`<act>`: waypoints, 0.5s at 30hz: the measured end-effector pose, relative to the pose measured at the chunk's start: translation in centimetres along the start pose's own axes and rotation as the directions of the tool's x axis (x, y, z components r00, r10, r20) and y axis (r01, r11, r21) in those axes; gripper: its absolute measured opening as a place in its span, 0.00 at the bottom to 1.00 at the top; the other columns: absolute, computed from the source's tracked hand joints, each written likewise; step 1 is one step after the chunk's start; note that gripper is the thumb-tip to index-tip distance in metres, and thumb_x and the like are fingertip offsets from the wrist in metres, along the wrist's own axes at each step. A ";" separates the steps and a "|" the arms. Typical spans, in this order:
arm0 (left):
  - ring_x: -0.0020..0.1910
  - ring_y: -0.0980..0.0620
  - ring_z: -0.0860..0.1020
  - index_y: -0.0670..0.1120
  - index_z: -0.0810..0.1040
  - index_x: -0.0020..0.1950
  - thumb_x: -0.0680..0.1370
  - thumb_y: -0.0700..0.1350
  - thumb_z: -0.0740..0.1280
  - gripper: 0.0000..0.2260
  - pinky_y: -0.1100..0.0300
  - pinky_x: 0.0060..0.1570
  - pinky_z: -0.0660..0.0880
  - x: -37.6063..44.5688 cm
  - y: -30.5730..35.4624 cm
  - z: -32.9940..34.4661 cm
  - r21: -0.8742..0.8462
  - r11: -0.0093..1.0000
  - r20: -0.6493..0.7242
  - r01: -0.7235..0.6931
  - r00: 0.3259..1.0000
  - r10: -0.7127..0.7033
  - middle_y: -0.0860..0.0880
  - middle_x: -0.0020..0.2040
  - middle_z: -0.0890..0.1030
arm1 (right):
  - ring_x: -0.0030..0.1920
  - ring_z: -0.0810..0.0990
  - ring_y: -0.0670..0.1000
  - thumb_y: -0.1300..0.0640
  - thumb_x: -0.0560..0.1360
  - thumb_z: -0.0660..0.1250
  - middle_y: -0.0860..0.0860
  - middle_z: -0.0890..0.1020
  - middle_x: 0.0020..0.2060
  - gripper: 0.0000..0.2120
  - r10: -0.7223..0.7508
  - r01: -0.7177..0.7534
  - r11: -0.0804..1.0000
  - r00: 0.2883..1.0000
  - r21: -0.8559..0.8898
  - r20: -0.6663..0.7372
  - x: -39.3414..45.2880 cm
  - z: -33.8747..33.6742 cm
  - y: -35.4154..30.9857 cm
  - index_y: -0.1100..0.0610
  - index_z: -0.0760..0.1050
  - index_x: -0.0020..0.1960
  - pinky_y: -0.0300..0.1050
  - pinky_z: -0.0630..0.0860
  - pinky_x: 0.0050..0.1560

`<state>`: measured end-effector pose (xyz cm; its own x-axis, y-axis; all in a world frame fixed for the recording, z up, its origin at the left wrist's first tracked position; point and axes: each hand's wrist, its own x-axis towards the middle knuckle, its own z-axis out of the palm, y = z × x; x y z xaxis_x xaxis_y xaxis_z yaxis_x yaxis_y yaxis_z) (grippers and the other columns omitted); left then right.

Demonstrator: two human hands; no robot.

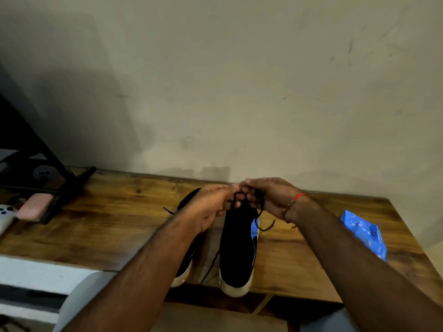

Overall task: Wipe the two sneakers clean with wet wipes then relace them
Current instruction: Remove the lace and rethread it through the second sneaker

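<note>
While both hands meet above the far end of the right-hand sneaker (238,248), the matter that counts is how the lace (261,213) runs from the pinch down to the shoe. That sneaker stands on the wooden table (107,224) with its long axis running from the near edge, where its pale toe overhangs slightly, toward the wall; the collar and eyelets lie at the far end, directly under the fingers. The left hand (211,209) and the right hand (268,197) are curled with fingertips almost touching each other, each pinching a strand of the black lace, so both grips are closed on it. One free end loops out to the right of the shoe and rests on the table top; another strand trails down between the two shoes toward the near edge, though I cannot tell which shoe it belongs to. The second sneaker (185,271) stands just beside the first on its left, parallel to it and mostly hidden under the left forearm; a lace end pokes out at its far left. My reading is that a knot or a final crossing is being worked at the top of the right-hand shoe, so any pull should run across the shoe's width, away from its long axis. Neither hand is clearly nearer. A blue wipes pack (364,233) lies well apart by the right edge.
</note>
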<state>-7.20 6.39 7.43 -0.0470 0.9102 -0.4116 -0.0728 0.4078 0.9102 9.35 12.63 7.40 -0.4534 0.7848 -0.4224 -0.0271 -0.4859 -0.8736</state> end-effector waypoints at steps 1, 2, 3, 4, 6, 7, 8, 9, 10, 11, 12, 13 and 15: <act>0.36 0.58 0.82 0.46 0.83 0.56 0.83 0.48 0.66 0.08 0.62 0.35 0.70 -0.5 1.2 -0.1 -0.062 0.998 0.005 -0.001 1.000 0.002 0.51 0.45 0.87 | 0.34 0.79 0.46 0.59 0.78 0.66 0.51 0.83 0.37 0.06 -0.006 0.005 0.999 1.000 0.051 0.004 -0.4 0.4 -1.1 0.60 0.81 0.49 0.41 0.75 0.42; 0.37 0.58 0.82 0.45 0.83 0.58 0.83 0.47 0.66 0.09 0.63 0.37 0.72 -0.9 2.3 -0.2 -0.108 0.994 0.012 -0.002 1.000 0.003 0.50 0.47 0.87 | 0.35 0.80 0.47 0.59 0.78 0.67 0.51 0.83 0.38 0.05 -0.016 0.016 0.995 1.000 0.098 -0.006 -0.7 0.7 -2.1 0.60 0.80 0.49 0.43 0.75 0.45; 0.38 0.58 0.82 0.45 0.82 0.60 0.83 0.48 0.65 0.10 0.62 0.39 0.72 -1.4 3.5 -0.2 -0.139 0.990 0.024 -0.001 1.000 0.004 0.50 0.49 0.87 | 0.36 0.81 0.47 0.58 0.78 0.67 0.52 0.83 0.40 0.06 -0.031 0.035 0.990 0.999 0.138 -0.025 -1.0 1.0 -3.2 0.60 0.80 0.49 0.44 0.75 0.46; 0.40 0.59 0.82 0.45 0.82 0.60 0.84 0.48 0.64 0.11 0.61 0.42 0.71 -2.0 4.8 -0.3 -0.151 0.988 0.039 -0.005 0.999 0.011 0.50 0.51 0.86 | 0.37 0.81 0.48 0.57 0.78 0.67 0.52 0.84 0.41 0.07 -0.052 0.060 0.984 0.997 0.169 -0.049 -1.5 1.3 -4.4 0.59 0.80 0.50 0.45 0.76 0.48; 0.44 0.59 0.84 0.48 0.81 0.60 0.84 0.48 0.62 0.10 0.58 0.44 0.68 -2.9 7.0 -0.5 -0.184 0.983 0.065 -0.014 0.998 0.026 0.52 0.53 0.86 | 0.40 0.83 0.49 0.56 0.79 0.64 0.53 0.85 0.43 0.08 -0.092 0.108 0.972 0.992 0.210 -0.086 -2.6 2.2 -6.5 0.59 0.80 0.51 0.47 0.75 0.52; 0.45 0.59 0.84 0.48 0.80 0.60 0.84 0.46 0.60 0.10 0.58 0.44 0.68 -3.3 8.0 -0.5 -0.207 0.978 0.065 -0.024 0.997 0.038 0.52 0.53 0.86 | 0.42 0.84 0.49 0.56 0.79 0.62 0.53 0.85 0.44 0.09 -0.110 0.129 0.966 0.989 0.224 -0.096 -3.1 2.6 -7.5 0.59 0.79 0.53 0.48 0.75 0.54; 0.46 0.58 0.85 0.48 0.80 0.61 0.84 0.44 0.59 0.11 0.59 0.44 0.69 -3.7 8.9 -0.5 -0.237 0.971 0.058 -0.039 0.997 0.054 0.52 0.53 0.86 | 0.44 0.84 0.50 0.58 0.79 0.60 0.54 0.85 0.46 0.11 -0.126 0.149 0.960 0.986 0.237 -0.107 -3.7 3.0 -8.4 0.60 0.79 0.55 0.49 0.74 0.56; 0.46 0.57 0.85 0.47 0.79 0.63 0.84 0.42 0.58 0.13 0.60 0.44 0.70 -4.2 9.9 -0.5 -0.273 0.960 0.045 -0.061 0.996 0.076 0.51 0.53 0.86 | 0.46 0.84 0.51 0.60 0.78 0.58 0.55 0.85 0.48 0.13 -0.147 0.172 0.955 0.982 0.243 -0.116 -4.4 3.5 -9.4 0.60 0.78 0.57 0.50 0.73 0.58; 0.46 0.56 0.85 0.45 0.78 0.65 0.84 0.39 0.57 0.14 0.61 0.43 0.71 -4.6 10.7 -0.6 -0.314 0.946 0.034 -0.082 0.995 0.097 0.50 0.53 0.86 | 0.48 0.84 0.51 0.62 0.77 0.56 0.55 0.85 0.49 0.15 -0.166 0.192 0.951 0.978 0.242 -0.123 -4.9 3.9 -10.2 0.61 0.78 0.58 0.50 0.73 0.59; 0.46 0.54 0.86 0.43 0.77 0.66 0.83 0.36 0.57 0.15 0.62 0.43 0.72 -5.1 11.6 -0.6 -0.349 0.932 0.024 -0.103 0.993 0.119 0.48 0.53 0.86 | 0.50 0.84 0.52 0.65 0.75 0.55 0.55 0.85 0.51 0.18 -0.191 0.215 0.950 0.974 0.228 -0.123 -5.6 4.3 -11.0 0.61 0.78 0.60 0.51 0.73 0.58; 0.47 0.52 0.86 0.42 0.77 0.68 0.82 0.33 0.58 0.16 0.63 0.43 0.73 -5.5 12.2 -0.6 -0.370 0.921 0.017 -0.120 0.991 0.136 0.47 0.53 0.85 | 0.52 0.84 0.52 0.67 0.74 0.54 0.55 0.85 0.53 0.20 -0.216 0.237 0.949 0.969 0.206 -0.118 -6.1 4.7 -11.8 0.61 0.77 0.61 0.51 0.73 0.57; 0.48 0.52 0.85 0.41 0.76 0.69 0.82 0.32 0.58 0.17 0.62 0.43 0.74 -5.8 12.7 -0.6 -0.366 0.921 0.012 -0.138 0.988 0.152 0.47 0.53 0.85 | 0.54 0.84 0.52 0.70 0.73 0.53 0.55 0.85 0.55 0.23 -0.242 0.260 0.949 0.963 0.180 -0.115 -6.5 5.0 -12.3 0.60 0.77 0.62 0.51 0.74 0.57; 0.50 0.52 0.86 0.42 0.76 0.68 0.82 0.31 0.60 0.17 0.62 0.43 0.74 -6.5 13.7 -0.6 -0.321 0.929 -0.013 -0.183 0.982 0.189 0.49 0.54 0.86 | 0.55 0.83 0.52 0.72 0.73 0.53 0.54 0.84 0.56 0.23 -0.306 0.319 0.943 0.944 0.099 -0.124 -7.3 5.6 -13.3 0.60 0.77 0.62 0.51 0.73 0.57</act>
<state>-8.45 6.00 22.52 -0.0729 0.9699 -0.2324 -0.3792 0.1886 0.9059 7.99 11.20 23.48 -0.3095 0.9372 -0.1610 -0.2582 -0.2458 -0.9343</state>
